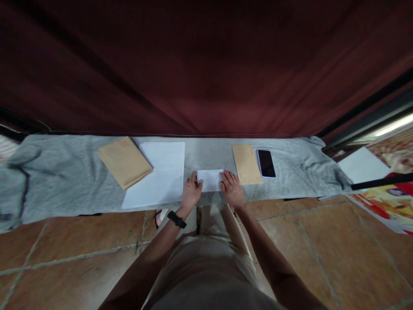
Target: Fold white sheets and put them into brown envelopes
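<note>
Both hands are pressing on a small folded white sheet lying on the grey cloth that is covering the counter, right at its near edge, straight in front of the person. The left hand is resting on the sheet's left edge and the right hand on its right edge, fingers spread flat rather than curled, so neither grip is clamped on anything; the hands seem to be pinning the paper down from 2 sides so that it is staying flat and square. The left wrist is wearing a black band.

The folded sheet is looking clean, white and roughly rectangular, much smaller than the stack of white paper lying just to its left. A pile of tan envelopes is overlapping that stack's far left corner. To the right, just beside the right hand, 1 tan envelope is lying flat, with a dark phone just beside it, screen up. Supplies are sitting left and the single envelope right, all within easy reach.
</note>
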Tool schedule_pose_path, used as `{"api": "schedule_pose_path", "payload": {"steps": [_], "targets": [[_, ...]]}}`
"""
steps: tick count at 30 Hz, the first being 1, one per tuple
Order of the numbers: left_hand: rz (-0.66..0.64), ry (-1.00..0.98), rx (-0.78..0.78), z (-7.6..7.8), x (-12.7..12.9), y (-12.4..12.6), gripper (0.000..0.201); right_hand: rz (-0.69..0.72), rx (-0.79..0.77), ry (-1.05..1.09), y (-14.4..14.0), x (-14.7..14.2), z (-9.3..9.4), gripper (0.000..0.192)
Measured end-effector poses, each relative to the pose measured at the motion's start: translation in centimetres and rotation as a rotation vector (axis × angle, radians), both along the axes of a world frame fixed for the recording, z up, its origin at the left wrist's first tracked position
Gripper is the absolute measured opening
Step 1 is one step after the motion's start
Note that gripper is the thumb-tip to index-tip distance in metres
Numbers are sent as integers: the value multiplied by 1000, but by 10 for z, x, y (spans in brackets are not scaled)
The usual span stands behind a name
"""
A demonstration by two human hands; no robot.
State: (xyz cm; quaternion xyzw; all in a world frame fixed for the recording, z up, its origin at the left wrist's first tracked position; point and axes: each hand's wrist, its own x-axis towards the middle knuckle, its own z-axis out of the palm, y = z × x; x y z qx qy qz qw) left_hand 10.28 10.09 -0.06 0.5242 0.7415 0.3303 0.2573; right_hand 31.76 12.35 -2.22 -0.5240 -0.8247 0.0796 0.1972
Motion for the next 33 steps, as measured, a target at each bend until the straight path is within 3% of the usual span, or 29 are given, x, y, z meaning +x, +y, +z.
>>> {"api": "schedule_pose_path", "payload": {"steps": [4,9,12,16,18,20,25,30,33], "targets": [[109,-264,-140,10,1,9,33,5,2,7,0,0,-1,48],[134,-441,-167,14,1,14,4,8,-6,23,0,1,0,49],[160,-572,-185,19,-2,11,9,81,-5,52,0,7,4,54],[199,-739,-215,28,-7,9,22,287,-12,62,-4,14,11,68],[210,-803,-226,32,-8,8,26,331,-6,75,-6,17,13,62],[219,-848,-232,35,-9,7,33,315,6,129,-7,18,15,48],[216,-982,-171,43,-12,2,57,187,30,304,-3,16,28,38],[121,-1187,-140,59,-15,2,20,104,22,437,6,13,53,29],[77,-1198,-105,65,-16,2,21,80,-13,518,13,9,64,30]]}}
